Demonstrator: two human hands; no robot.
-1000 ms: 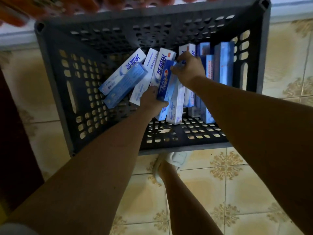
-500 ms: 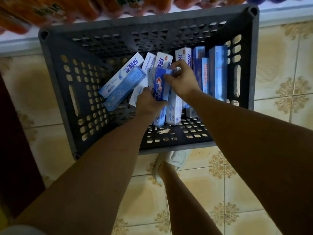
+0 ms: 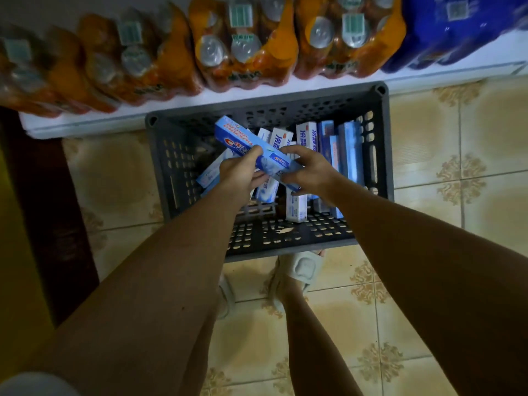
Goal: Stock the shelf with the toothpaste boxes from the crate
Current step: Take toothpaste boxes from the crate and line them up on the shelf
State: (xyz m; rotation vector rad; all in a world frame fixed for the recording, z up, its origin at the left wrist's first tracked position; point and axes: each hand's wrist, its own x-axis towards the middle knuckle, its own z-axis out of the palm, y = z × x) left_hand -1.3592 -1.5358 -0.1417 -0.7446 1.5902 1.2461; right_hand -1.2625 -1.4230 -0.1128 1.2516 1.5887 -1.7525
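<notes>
Both hands are holding one blue toothpaste box [image 3: 251, 148] above the grey crate [image 3: 384, 155]. Fingers of the left hand [image 3: 238, 174] are curling round the box near its middle, thumb on top. To its right, the right hand [image 3: 310, 167] is gripping the box's nearer end, fingers bent over it. Below and beyond the hands, more toothpaste boxes [image 3: 347, 155] are leaning inside the crate, some white, some blue. Farther out past the hands, orange shrink-wrapped can packs [image 3: 245, 44] are sitting on a white shelf [image 3: 428, 78], touching one another in a row.
</notes>
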